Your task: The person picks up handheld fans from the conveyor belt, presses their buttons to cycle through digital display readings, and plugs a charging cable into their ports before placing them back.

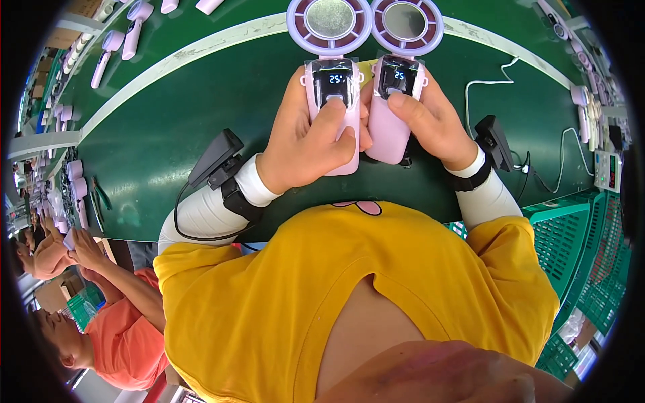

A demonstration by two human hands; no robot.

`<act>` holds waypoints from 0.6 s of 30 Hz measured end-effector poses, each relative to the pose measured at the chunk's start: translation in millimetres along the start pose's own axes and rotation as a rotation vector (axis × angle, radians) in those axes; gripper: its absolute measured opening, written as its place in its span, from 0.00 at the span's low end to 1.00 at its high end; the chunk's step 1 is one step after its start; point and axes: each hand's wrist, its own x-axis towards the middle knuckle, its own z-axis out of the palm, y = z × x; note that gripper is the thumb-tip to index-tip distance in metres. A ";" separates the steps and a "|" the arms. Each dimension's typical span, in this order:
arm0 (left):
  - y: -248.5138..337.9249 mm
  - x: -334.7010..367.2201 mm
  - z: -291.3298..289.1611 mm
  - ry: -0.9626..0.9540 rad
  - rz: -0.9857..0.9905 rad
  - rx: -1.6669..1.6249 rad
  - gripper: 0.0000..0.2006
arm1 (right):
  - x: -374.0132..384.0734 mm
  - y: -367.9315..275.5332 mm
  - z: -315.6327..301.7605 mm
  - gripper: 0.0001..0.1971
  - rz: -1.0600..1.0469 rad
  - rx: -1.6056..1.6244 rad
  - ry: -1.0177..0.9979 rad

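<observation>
Two pink handheld fans are held upright side by side over the green table. My left hand (306, 141) is closed around the left handheld fan (346, 151), its thumb on the button below the lit display. Around the right handheld fan (388, 138) my right hand (433, 121) is closed too, thumb on that fan's button. Both small dark screens glow with digits. The round ringed heads, each with a silvery disc in the middle, stand above the handles and nearly touch. The fingers behind the handles are mostly hidden.
A white cable (468, 94) lies on the green table (201, 101) at right. Beyond a pale rail, more pink fans (134, 33) lie at the far left. Pliers (101, 195) rest near the left edge. Green crates (557, 235) stand at right; a co-worker in orange (127, 336) sits at left.
</observation>
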 end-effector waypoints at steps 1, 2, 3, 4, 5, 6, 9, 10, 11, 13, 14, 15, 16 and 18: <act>0.4 0.7 0.0 0.003 -0.003 -0.005 0.19 | 2.0 -2.2 -1.3 0.18 0.011 0.013 -0.030; 1.2 1.0 -0.3 0.002 -0.004 -0.006 0.19 | 3.9 -4.5 -2.7 0.18 0.023 0.026 -0.060; 2.3 1.2 -1.1 0.005 -0.018 -0.034 0.19 | 4.6 -5.6 -3.3 0.18 0.034 0.039 -0.089; 3.7 1.2 -2.0 0.007 -0.032 -0.062 0.19 | 4.2 -5.7 -2.6 0.18 0.034 0.039 -0.087; 5.0 1.1 -3.0 0.009 -0.046 -0.091 0.19 | 3.4 -5.7 -0.9 0.18 0.072 0.102 -0.062; 6.4 1.4 -3.8 0.007 -0.046 -0.093 0.19 | 2.5 -6.0 0.2 0.18 0.109 0.163 -0.036; 10.8 -0.8 -7.2 0.097 -0.073 -0.174 0.18 | 0.1 -8.5 1.6 0.19 0.150 0.242 -0.001; 10.8 -1.3 -7.6 0.096 -0.073 -0.176 0.18 | -0.5 -9.6 1.7 0.19 0.153 0.262 0.005; 10.7 -2.0 -8.2 0.098 -0.038 -0.165 0.18 | -0.7 -10.5 2.2 0.19 0.156 0.282 0.012; 10.1 -3.9 -9.4 0.104 0.032 -0.143 0.18 | -0.1 -11.3 3.3 0.20 0.158 0.288 0.012; 10.0 -5.8 -10.1 0.102 0.030 -0.142 0.18 | 0.2 -11.6 3.8 0.20 0.161 0.293 0.009; 9.9 -8.6 -10.6 0.101 0.028 -0.113 0.18 | 0.3 -12.0 4.0 0.20 0.164 0.298 0.006; 9.5 -12.0 -11.2 0.101 0.025 -0.084 0.18 | 0.3 -12.3 4.0 0.20 0.165 0.299 0.006; 9.2 -17.6 -12.5 0.102 0.022 -0.055 0.19 | 0.6 -13.5 3.8 0.21 0.178 0.309 0.005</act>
